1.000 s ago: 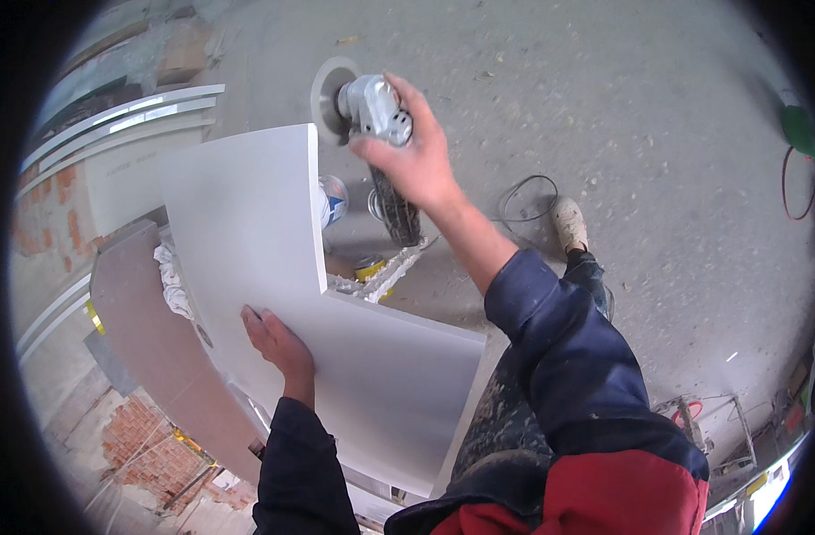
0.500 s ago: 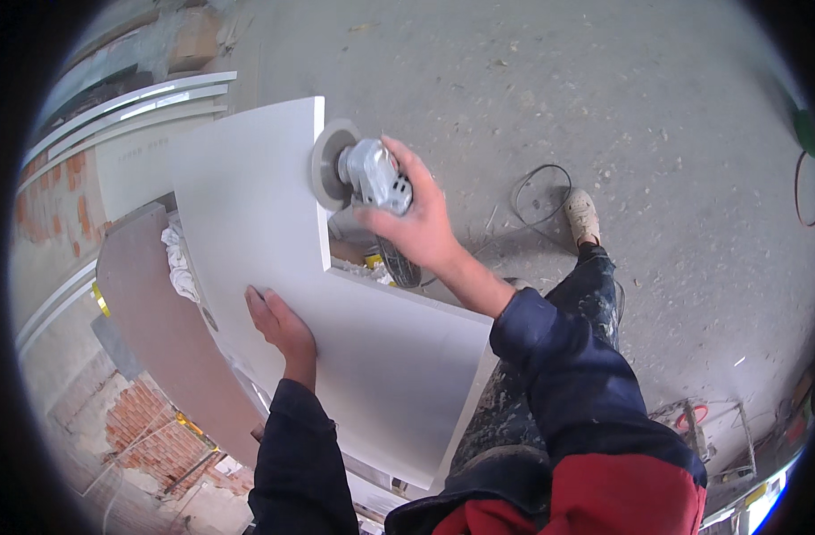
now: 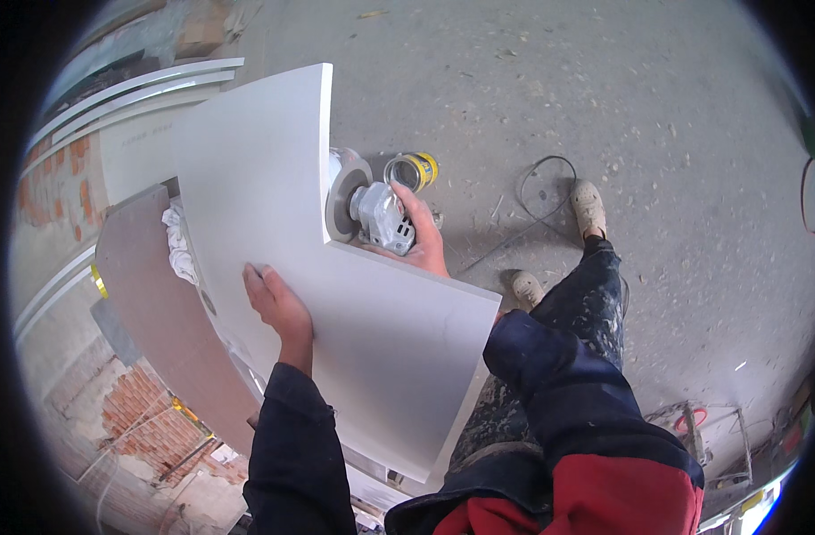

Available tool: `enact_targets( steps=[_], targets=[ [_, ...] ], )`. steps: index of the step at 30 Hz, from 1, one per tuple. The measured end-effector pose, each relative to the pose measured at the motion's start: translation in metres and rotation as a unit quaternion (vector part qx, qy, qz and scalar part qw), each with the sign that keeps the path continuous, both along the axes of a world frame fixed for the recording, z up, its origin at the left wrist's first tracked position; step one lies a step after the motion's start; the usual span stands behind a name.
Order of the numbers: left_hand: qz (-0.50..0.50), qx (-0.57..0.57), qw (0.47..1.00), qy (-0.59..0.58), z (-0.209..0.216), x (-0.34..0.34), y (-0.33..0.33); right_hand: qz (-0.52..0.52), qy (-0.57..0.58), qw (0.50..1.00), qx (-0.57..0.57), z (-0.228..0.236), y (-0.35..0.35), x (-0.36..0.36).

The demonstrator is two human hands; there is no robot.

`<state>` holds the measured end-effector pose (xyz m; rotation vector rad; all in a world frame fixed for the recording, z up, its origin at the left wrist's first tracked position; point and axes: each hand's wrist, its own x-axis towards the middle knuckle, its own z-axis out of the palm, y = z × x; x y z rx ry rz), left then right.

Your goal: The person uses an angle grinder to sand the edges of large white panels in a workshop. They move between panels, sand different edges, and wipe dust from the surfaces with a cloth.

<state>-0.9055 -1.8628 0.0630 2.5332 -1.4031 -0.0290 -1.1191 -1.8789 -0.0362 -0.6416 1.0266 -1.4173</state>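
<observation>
Lying underneath everything: grey concrete floor (image 3: 657, 107), rough and dusty, scattered with small chips.
Panel: large white L-shaped flat board (image 3: 274, 214), smooth and matte, with thin straight edges; it is tilted across the middle of the view over the other pieces, its inner corner just beside the grinder.
Brown piece: flat brown board with a curved outline (image 3: 149, 294), lying under the white panel to the left, a crumpled white rag (image 3: 177, 242) on it.
White strips: long white curved profiles (image 3: 131, 94) at upper left, beside a patch of red brick (image 3: 140, 406).
Legs: dark paint-spattered trousers (image 3: 595, 294) and two dusty light shoes (image 3: 589, 207) stand on the floor to the right of the panel.
Cable: thin dark cord (image 3: 532, 192) looping on the floor near the far shoe.
Tool: small grey angle grinder with a round grey disc (image 3: 372, 214), its disc against the inner cut edge of the panel.
Can: small yellow-banded round tin (image 3: 413, 169), open-topped, on the floor just behind the grinder.
Right hand (image 3: 421, 241): fingers wrapped closed round the grinder's body, holding it at the notch.
Left hand (image 3: 278, 308): fingers loosely spread and pressed flat on the panel's face, gripping nothing.
</observation>
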Motion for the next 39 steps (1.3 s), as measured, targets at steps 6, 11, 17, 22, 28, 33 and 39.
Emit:
enact_targets(
  steps=[6,11,17,22,28,33,39],
  targets=[
    [0.003,-0.001,1.0,-0.016,-0.001,-0.002,-0.001,-0.015,0.024,0.999,-0.032,-0.007,-0.008,0.002],
    [0.0,-0.005,1.0,0.003,0.001,0.001,0.003,-0.013,0.029,0.999,-0.032,-0.006,-0.026,-0.002],
    [0.006,0.005,1.0,0.008,0.003,-0.007,0.002,-0.035,0.072,0.995,-0.065,-0.002,-0.092,-0.033],
    [0.024,0.028,0.999,0.008,0.01,-0.014,-0.004,-0.058,0.092,0.991,-0.071,0.006,-0.153,-0.062],
    [0.013,0.019,0.999,0.022,0.006,0.007,0.005,0.045,-0.192,0.975,0.102,0.005,-0.181,-0.077],
    [0.03,0.025,0.999,0.018,0.003,0.011,0.002,0.147,-0.388,0.885,0.211,0.014,-0.137,-0.074],
    [0.023,0.019,0.999,0.034,0.004,0.018,0.008,0.173,-0.449,0.858,0.18,0.012,-0.131,-0.061]
  ],
)
